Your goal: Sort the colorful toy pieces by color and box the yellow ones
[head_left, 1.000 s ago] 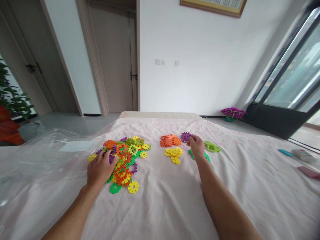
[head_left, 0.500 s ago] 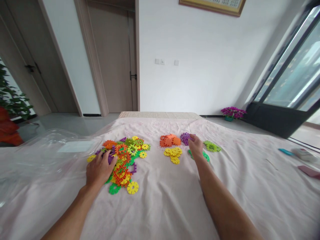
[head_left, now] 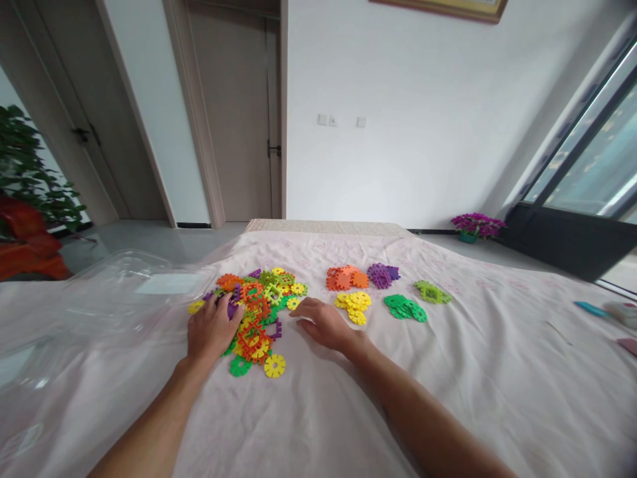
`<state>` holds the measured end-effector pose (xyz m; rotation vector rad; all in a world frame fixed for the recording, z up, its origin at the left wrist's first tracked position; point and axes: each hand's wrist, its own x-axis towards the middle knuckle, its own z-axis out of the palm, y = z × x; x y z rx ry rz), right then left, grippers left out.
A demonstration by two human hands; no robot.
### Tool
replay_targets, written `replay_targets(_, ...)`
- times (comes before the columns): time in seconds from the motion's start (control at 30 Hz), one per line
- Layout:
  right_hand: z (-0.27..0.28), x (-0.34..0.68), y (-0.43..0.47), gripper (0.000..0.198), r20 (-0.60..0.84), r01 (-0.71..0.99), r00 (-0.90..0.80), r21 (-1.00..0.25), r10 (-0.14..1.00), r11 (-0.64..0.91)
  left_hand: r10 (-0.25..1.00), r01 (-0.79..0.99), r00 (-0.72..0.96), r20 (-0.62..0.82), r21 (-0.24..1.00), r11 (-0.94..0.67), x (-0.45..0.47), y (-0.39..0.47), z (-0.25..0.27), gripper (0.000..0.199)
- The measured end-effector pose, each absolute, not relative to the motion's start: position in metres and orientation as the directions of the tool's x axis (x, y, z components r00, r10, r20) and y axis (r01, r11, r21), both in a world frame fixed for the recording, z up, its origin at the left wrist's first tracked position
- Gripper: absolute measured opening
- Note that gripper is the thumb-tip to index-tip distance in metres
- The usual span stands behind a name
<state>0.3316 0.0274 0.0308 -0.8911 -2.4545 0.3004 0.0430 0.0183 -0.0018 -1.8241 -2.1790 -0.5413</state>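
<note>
My left hand (head_left: 213,328) rests at the left side of a mixed heap of plastic interlocking pieces (head_left: 255,337), its fingers closed about a purple piece (head_left: 232,308). Part of that piece is hidden behind the fingers. My right hand (head_left: 324,323) is just right of the heap, holding nothing, fingers stretched towards it with the thumb apart. Sorted by colour, small piles lie further right: orange pieces (head_left: 344,277), yellow discs (head_left: 355,304), purple pieces (head_left: 382,275), green discs (head_left: 405,308) and light green pieces (head_left: 432,292).
A clear plastic container (head_left: 119,299) lies left of the heap, with another clear piece (head_left: 24,372) nearer. A wrinkled pale cloth (head_left: 318,411) covers the surface. At the far right are a blue object (head_left: 590,309) and a white one (head_left: 624,312).
My right hand has left the purple pile and moved left to the edge of the heap, uncovering the purple and green piles. My left hand stays at the heap. The view has turned slightly left.
</note>
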Motion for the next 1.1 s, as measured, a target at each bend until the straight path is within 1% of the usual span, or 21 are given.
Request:
replay_targets(0.1, 0.029, 0.316, 0.017, 0.029, 0.346, 0.515, -0.734, -0.279, 0.585, 0.811, 0.889, 0.982, -0.182, 0.421, 0.126, 0.141, 0.043, 0.018, -0.001, 0.054)
replay_targets(0.23, 0.029, 0.302, 0.013, 0.026, 0.310, 0.561, -0.743, -0.195, 0.593, 0.805, 0.886, 0.986, -0.159, 0.436, 0.121, 0.117, 0.042, 0.018, -0.002, 0.055)
replay_targets(0.37, 0.029, 0.298, 0.015, 0.015, 0.306, 0.571, -0.739, -0.186, 0.600, 0.799, 0.880, 0.986, -0.162, 0.446, 0.114, 0.124, 0.042, 0.019, -0.003, 0.055)
replay_targets(0.47, 0.028, 0.303, 0.017, 0.013, 0.293, 0.573, -0.743, -0.185, 0.602, 0.798, 0.879, 0.984, -0.175, 0.443, 0.113, 0.139, 0.042, 0.020, -0.004, 0.054)
replay_targets(0.53, 0.028, 0.308, 0.019, 0.013, 0.294, 0.574, -0.735, -0.210, 0.611, 0.791, 0.876, 0.984, -0.173, 0.450, 0.111, 0.137, 0.042, 0.020, -0.004, 0.054)
replay_targets(0.6, 0.027, 0.314, 0.021, 0.015, 0.322, 0.568, -0.706, -0.274, 0.631, 0.776, 0.874, 0.985, -0.171, 0.456, 0.110, 0.135, 0.042, 0.020, -0.004, 0.054)
replay_targets(0.67, 0.025, 0.320, 0.025, 0.020, 0.371, 0.563, -0.643, -0.365, 0.670, 0.742, 0.875, 0.985, -0.169, 0.455, 0.109, 0.133, 0.042, 0.019, -0.003, 0.054)
replay_targets(0.77, 0.021, 0.327, 0.034, 0.030, 0.437, 0.573, -0.486, -0.495, 0.757, 0.653, 0.877, 0.984, -0.174, 0.449, 0.110, 0.139, 0.043, 0.019, -0.002, 0.053)
replay_targets(0.83, 0.017, 0.333, 0.042, 0.034, 0.420, 0.560, -0.358, -0.618, 0.834, 0.552, 0.878, 0.984, -0.178, 0.444, 0.111, 0.143, 0.043, 0.019, -0.002, 0.053)
replay_targets(0.9, 0.014, 0.339, 0.051, 0.034, 0.351, 0.487, -0.230, -0.766, 0.908, 0.420, 0.881, 0.983, -0.179, 0.438, 0.113, 0.144, 0.042, 0.019, -0.003, 0.054)
replay_targets(0.97, 0.015, 0.349, 0.060, 0.032, 0.291, 0.354, -0.100, -0.883, 0.951, 0.307, 0.882, 0.983, -0.182, 0.435, 0.115, 0.146, 0.042, 0.020, -0.004, 0.054)
replay_targets(1.03, 0.018, 0.362, 0.070, 0.032, 0.269, 0.213, 0.055, -0.944, 0.961, 0.252, 0.883, 0.982, -0.186, 0.431, 0.115, 0.151, 0.041, 0.021, -0.004, 0.053)
replay_targets(1.1, 0.021, 0.380, 0.079, 0.033, 0.265, 0.111, 0.213, -0.963, 0.941, 0.246, 0.884, 0.982, -0.188, 0.427, 0.112, 0.154, 0.041, 0.021, -0.004, 0.054)
